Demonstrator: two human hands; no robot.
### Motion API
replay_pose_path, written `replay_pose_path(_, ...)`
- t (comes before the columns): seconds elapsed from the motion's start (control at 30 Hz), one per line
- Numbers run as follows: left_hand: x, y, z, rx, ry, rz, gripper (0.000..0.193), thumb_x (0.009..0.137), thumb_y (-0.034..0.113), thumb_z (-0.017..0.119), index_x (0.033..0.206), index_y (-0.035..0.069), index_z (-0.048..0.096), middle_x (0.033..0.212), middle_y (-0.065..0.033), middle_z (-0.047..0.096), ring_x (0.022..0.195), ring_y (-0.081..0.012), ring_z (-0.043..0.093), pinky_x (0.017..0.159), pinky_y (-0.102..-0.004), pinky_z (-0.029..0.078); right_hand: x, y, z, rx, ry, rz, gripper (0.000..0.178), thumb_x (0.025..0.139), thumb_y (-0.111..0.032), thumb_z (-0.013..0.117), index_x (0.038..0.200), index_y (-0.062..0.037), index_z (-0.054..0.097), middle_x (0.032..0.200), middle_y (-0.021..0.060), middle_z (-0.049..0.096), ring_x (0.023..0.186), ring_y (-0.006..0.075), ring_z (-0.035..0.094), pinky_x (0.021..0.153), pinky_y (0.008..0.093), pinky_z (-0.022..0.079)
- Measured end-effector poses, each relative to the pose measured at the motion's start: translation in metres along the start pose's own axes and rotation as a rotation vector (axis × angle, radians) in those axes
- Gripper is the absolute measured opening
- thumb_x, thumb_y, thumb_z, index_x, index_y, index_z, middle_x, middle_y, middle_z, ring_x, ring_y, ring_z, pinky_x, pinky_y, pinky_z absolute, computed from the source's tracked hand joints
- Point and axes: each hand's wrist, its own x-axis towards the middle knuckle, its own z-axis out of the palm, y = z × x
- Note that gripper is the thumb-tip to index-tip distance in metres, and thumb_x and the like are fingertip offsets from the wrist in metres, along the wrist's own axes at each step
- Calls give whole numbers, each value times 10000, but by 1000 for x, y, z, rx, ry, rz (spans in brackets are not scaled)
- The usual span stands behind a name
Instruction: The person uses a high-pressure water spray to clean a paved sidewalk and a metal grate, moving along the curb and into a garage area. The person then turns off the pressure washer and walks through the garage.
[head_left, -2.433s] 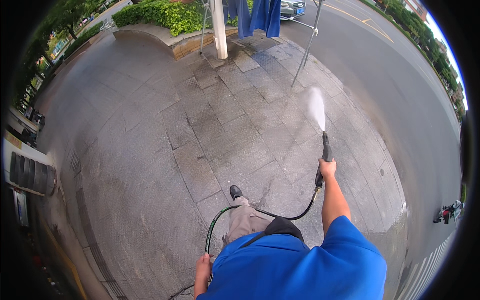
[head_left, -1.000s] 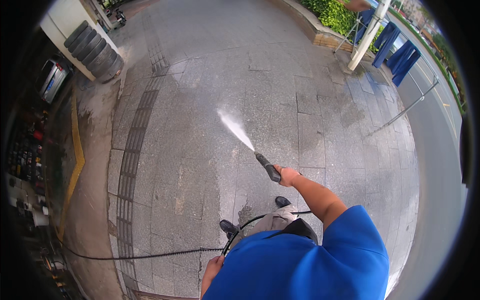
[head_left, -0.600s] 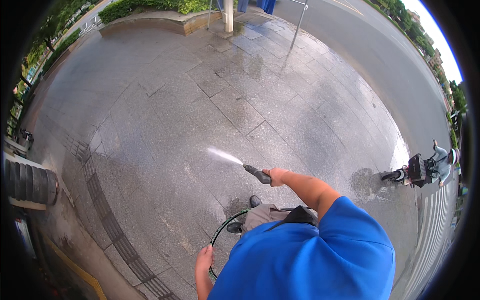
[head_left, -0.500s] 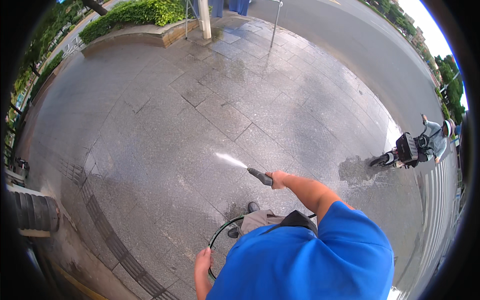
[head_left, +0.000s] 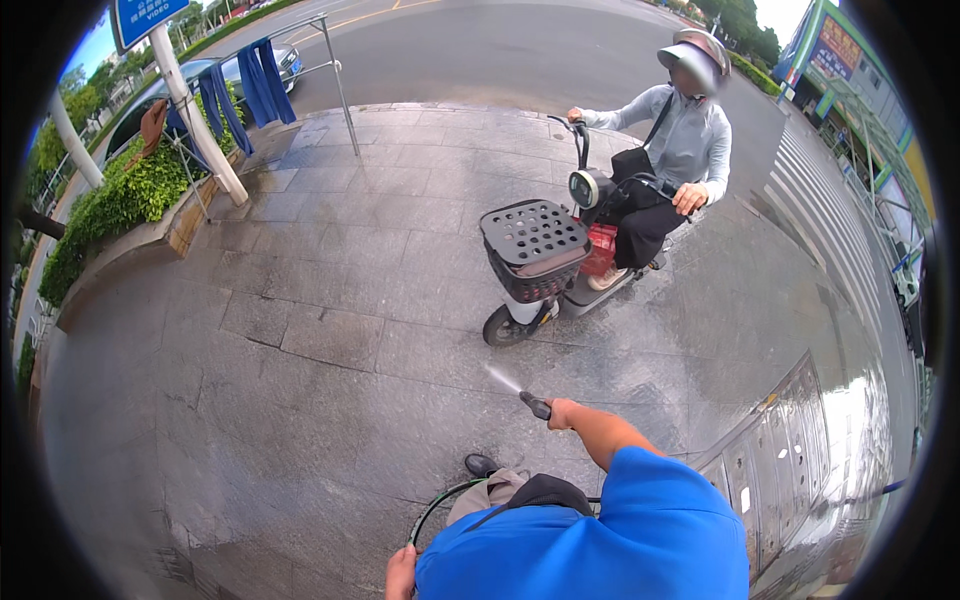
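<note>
My right hand (head_left: 564, 412) is wrapped round the grip of a dark spray nozzle (head_left: 534, 403), held out ahead of me. A short white water jet (head_left: 502, 377) leaves its tip toward the wet paving (head_left: 330, 420). At the lower edge my left hand (head_left: 401, 572) closes on a dark green hose (head_left: 428, 512), which curves round beside my legs. Beyond the nozzle, a person in a pale jacket (head_left: 690, 135) sits on an electric scooter (head_left: 590, 262) with a dark lidded basket (head_left: 536, 240) at its front. The scooter's front wheel stands close ahead of the water jet.
A planter with a hedge (head_left: 130, 200), a white post (head_left: 205, 125) and a metal rail hung with blue cloths (head_left: 265, 82) stand at the far left. Metal ground covers (head_left: 770, 465) lie at the right. A road (head_left: 450, 50) and a crosswalk (head_left: 825, 215) run beyond the paving.
The scooter and rider have come from the right edge to just ahead of me, now much nearer. My view has swung to the right. The jet looks shorter; both hands keep their hold.
</note>
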Motion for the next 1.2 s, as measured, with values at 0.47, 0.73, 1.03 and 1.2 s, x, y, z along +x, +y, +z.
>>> replay_pose_path(0.47,23,-15,14,18,-55,-129,385,1089,383,546,1070,47,733,711,2,573,616,-118,509,559,-319,421,-52,153,-15,410,569,502,757,757,-221,789,1436,-40,508,1282,262,676,1236,401,642,1048,441,527)
replay_pose_path(0.73,8,-15,9,-51,37,-196,384,1097,369,534,1079,38,728,698,-2,578,604,-116,506,550,-311,404,24,54,-33,254,372,43,927,737,-211,804,1572,-95,417,1330,256,659,1251,394,634,1053,430,521)
replay_pose_path(1.03,6,-27,24,-120,134,-248,416,1087,401,537,1098,37,739,716,-10,584,626,-127,521,579,-326,428,81,-6,-89,263,404,-34,927,752,-215,808,1579,-80,412,1353,260,649,1270,380,630,1064,417,508)
replay_pose_path(1.2,-2,24,31,-273,204,-382,412,1098,435,506,1089,48,647,667,-37,534,545,-159,496,511,-342,420,108,34,-134,487,736,187,836,756,-218,811,1513,-74,486,1207,253,717,1144,398,696,976,457,546)
